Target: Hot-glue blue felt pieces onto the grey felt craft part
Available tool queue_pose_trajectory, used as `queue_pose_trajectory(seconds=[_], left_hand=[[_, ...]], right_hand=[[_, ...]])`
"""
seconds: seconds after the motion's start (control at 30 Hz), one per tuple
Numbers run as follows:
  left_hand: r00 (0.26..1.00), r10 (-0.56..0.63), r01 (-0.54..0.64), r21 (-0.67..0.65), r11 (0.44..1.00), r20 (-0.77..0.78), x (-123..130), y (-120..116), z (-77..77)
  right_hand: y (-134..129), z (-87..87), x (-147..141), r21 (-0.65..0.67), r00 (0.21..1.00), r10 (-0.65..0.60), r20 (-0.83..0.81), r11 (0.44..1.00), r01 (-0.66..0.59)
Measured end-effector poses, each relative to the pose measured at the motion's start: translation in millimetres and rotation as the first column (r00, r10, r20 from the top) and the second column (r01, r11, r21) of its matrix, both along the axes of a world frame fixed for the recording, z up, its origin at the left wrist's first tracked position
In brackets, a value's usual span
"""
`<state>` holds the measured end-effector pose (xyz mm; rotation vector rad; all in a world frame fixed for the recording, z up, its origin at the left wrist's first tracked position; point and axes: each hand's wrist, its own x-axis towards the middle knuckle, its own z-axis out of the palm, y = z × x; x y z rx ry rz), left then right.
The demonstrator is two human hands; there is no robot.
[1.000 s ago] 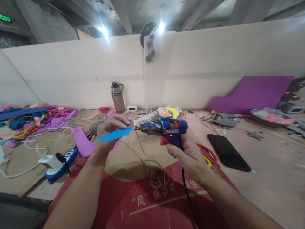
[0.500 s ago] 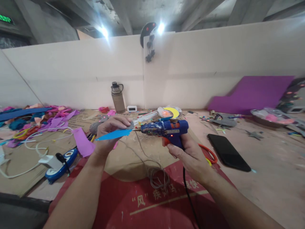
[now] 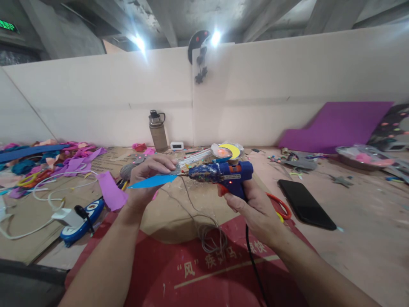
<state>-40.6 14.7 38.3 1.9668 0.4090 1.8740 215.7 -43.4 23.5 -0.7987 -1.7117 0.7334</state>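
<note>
A flat, pointed piece of bright blue sheet [image 3: 151, 182] is held by my left hand [image 3: 150, 170], fingers closed on it. My right hand [image 3: 252, 204] grips a blue glue gun [image 3: 234, 175] with an orange trigger and a small lit red light. Its nozzle points left and meets the blue piece near its right end; whether they touch is hard to tell. Dried glue coats the gun's front. A black cord [image 3: 251, 251] hangs from its handle. Beneath my hands, a loose coil of grey cord [image 3: 213, 238] lies on the red and brown cardboard [image 3: 159, 264].
Right of my right hand are orange-handled scissors [image 3: 283, 207] and a black phone [image 3: 305, 204]. At the left lie a blue power strip [image 3: 81, 226], white cables and coloured scraps [image 3: 76, 164]. A bottle [image 3: 158, 134] and yellow crescent [image 3: 232, 151] stand toward the back wall.
Almost nothing differs. The blue piece has tilted very slightly, and both hands stay in place with the nozzle at its right end.
</note>
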Motion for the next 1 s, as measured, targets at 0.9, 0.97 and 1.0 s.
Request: queue_pose_trajectory(seconds=[0.9, 0.97, 1.0], left_hand=[[1.000, -0.026, 0.026, 0.026, 0.999, -0.009, -2.4, 0.1, 1.1], [0.999, -0.029, 0.029, 0.029, 0.999, -0.014, -1.5, -0.1, 0.9], [0.999, -0.029, 0.029, 0.026, 0.999, -0.017, -0.9, -0.4, 0.9]], right_hand=[[-2.2, 3.1, 5.5, 0.042, 0.999, -0.040, 0.018, 0.998, 0.040], [-2.2, 3.0, 4.0, 0.043, 0.999, -0.038, 0.002, 0.998, 0.037], [-2.1, 2.6, 3.4, 0.045, 0.999, -0.037, 0.005, 0.998, 0.036]])
